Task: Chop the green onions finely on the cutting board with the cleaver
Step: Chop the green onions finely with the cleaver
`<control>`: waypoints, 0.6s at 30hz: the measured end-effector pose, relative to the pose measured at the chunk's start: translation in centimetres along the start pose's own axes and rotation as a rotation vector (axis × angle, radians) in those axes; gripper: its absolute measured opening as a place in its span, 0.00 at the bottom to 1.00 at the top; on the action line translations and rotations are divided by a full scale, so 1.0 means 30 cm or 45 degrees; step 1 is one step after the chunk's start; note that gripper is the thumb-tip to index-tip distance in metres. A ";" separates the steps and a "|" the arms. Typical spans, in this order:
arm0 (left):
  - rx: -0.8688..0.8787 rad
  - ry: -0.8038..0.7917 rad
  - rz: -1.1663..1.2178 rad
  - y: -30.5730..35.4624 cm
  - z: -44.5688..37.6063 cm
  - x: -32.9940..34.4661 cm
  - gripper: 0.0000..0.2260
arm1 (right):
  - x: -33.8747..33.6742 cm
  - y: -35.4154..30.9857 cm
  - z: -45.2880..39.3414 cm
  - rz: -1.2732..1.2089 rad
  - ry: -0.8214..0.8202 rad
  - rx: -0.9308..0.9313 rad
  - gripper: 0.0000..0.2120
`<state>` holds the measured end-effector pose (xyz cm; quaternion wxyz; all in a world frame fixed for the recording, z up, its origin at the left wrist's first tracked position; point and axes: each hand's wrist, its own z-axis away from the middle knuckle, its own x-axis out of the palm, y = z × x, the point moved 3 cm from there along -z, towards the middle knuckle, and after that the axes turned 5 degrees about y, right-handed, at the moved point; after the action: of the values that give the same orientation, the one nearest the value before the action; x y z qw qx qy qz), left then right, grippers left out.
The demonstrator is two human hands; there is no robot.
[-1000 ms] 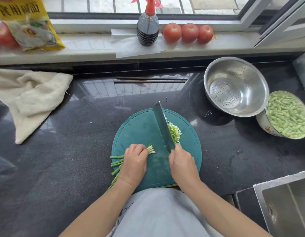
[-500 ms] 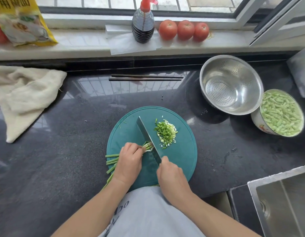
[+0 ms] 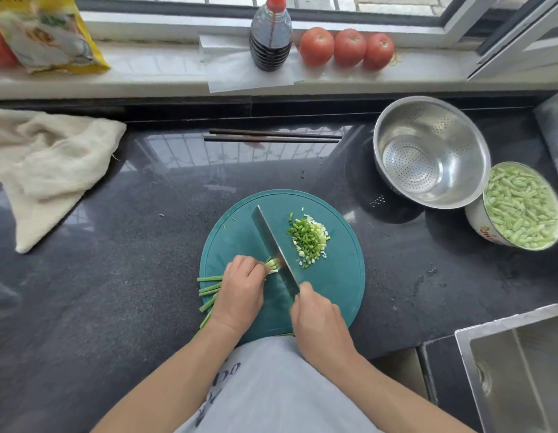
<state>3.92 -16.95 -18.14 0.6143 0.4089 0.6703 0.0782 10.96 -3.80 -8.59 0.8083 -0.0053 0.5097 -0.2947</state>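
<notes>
On the round teal cutting board [image 3: 340, 276], the left hand [image 3: 240, 292] curls its fingers over the green onions [image 3: 210, 289], which lie left to right. Gripped by the right hand [image 3: 318, 320], the cleaver [image 3: 273, 248] meets their cut ends, pointing away and leftward. Chopped pieces [image 3: 309, 239] lie right of it.

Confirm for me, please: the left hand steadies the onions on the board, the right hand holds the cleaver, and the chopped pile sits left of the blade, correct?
Not quite. In the head view the chopped pile sits right of the cleaver, not left. The rest holds: the left hand steadies the onions on the board, and the right hand holds the cleaver.
</notes>
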 end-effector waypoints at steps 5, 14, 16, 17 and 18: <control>-0.003 -0.046 -0.026 0.000 0.003 0.000 0.08 | 0.029 -0.037 -0.050 0.058 0.006 0.017 0.06; -0.024 -0.076 0.004 0.008 -0.001 -0.012 0.06 | -0.031 -0.005 -0.138 -0.043 0.156 0.082 0.07; -0.031 -0.062 0.025 0.009 -0.004 -0.017 0.06 | -0.049 0.025 -0.115 -0.056 0.155 0.094 0.08; -0.032 -0.054 0.038 0.010 -0.004 -0.020 0.06 | -0.052 0.028 -0.094 -0.042 0.132 0.065 0.08; -0.033 -0.048 0.046 0.010 -0.004 -0.022 0.06 | -0.048 0.026 -0.067 -0.034 0.100 0.036 0.08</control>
<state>3.90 -17.14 -17.45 0.6305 0.4145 0.6500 0.0903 9.23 -1.87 -8.61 0.7836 0.0109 0.5368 -0.3125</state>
